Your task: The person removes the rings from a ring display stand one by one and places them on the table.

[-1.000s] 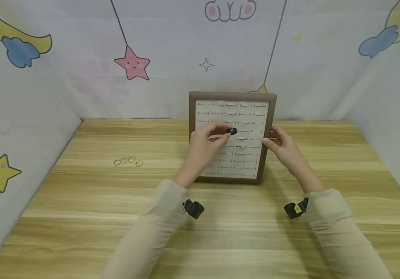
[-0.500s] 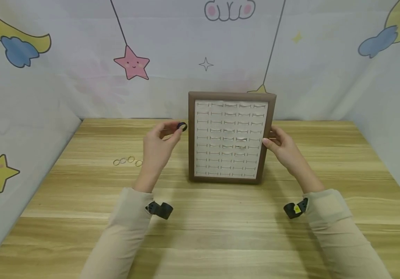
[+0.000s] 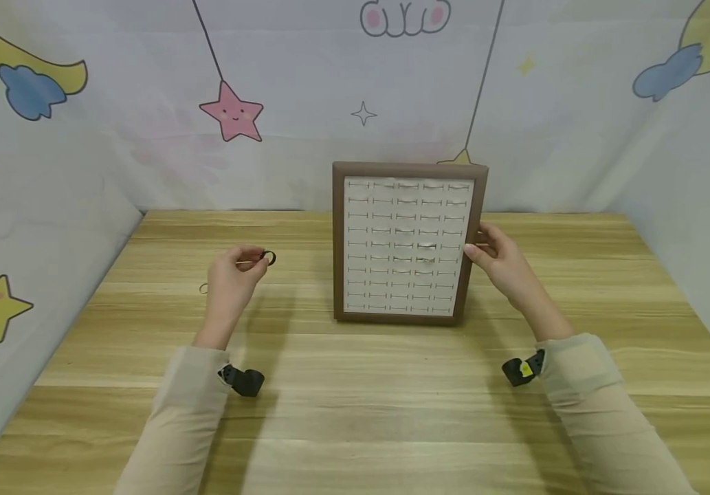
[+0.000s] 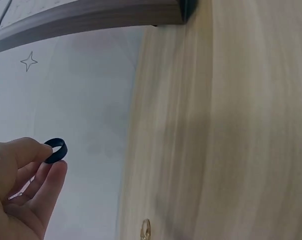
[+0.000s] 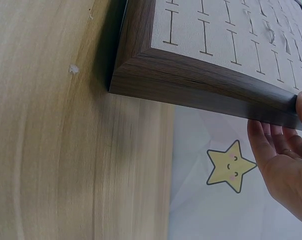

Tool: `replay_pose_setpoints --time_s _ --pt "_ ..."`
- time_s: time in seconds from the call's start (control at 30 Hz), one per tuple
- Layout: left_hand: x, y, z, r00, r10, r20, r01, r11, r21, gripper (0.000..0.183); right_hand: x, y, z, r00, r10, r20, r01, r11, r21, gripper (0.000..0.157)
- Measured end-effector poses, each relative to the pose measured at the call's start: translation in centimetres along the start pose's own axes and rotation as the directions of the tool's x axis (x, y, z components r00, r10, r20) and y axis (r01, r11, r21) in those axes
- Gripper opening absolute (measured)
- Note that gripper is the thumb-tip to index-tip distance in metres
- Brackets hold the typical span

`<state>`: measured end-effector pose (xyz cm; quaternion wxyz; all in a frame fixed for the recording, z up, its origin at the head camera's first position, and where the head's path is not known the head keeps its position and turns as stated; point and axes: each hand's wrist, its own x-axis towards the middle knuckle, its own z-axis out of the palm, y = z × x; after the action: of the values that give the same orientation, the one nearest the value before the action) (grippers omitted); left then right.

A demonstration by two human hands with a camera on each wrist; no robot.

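My left hand (image 3: 229,280) pinches a black ring (image 3: 270,258) between thumb and fingertips, above the left part of the table. In the left wrist view the dark ring (image 4: 56,151) stands out past the fingertips. A brown-framed ring display board (image 3: 404,240) with rows of slits in its white face stands upright; no ring shows in its slits. My right hand (image 3: 500,265) grips the board's right side, thumb at the front and fingers behind, also seen in the right wrist view. A thin gold ring (image 3: 203,289) lies on the table beside my left hand, which hides the other rings.
The wooden table (image 3: 355,412) runs back to a white curtain (image 3: 305,82) printed with stars and clouds. White walls of fabric close off both sides. Black wrist cameras sit on both sleeves, the left wrist camera (image 3: 243,380) low over the table.
My left hand has moved left and down from in front of the board, carrying the black ring, and now covers most of the loose rings. My right hand keeps its grip on the board.
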<state>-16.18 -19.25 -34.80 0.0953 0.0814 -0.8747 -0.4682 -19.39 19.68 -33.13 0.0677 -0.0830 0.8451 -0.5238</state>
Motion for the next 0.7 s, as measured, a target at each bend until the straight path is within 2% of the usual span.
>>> replay_pose_setpoints --time_s 0.23,0.5,0.7 --pt "0.1 -1.9 -0.1 0.995 -0.059 0.084 0.049 0.992 0.117 0.029 0.0 0.0 0.0 1.0 -0.01 -0.008 0.01 1.0 0.004 0.06" --pt "0.4 -3.4 0.3 0.993 -0.062 0.104 0.037 0.975 0.22 0.026 0.0 0.0 0.1 1.0 -0.009 -0.005 0.009 1.0 0.004 0.06" --pt "0.7 -4.1 0.5 0.991 -0.063 0.118 0.032 0.968 0.25 0.026 0.0 0.0 0.1 1.0 -0.013 -0.008 0.013 1.0 0.001 0.059"
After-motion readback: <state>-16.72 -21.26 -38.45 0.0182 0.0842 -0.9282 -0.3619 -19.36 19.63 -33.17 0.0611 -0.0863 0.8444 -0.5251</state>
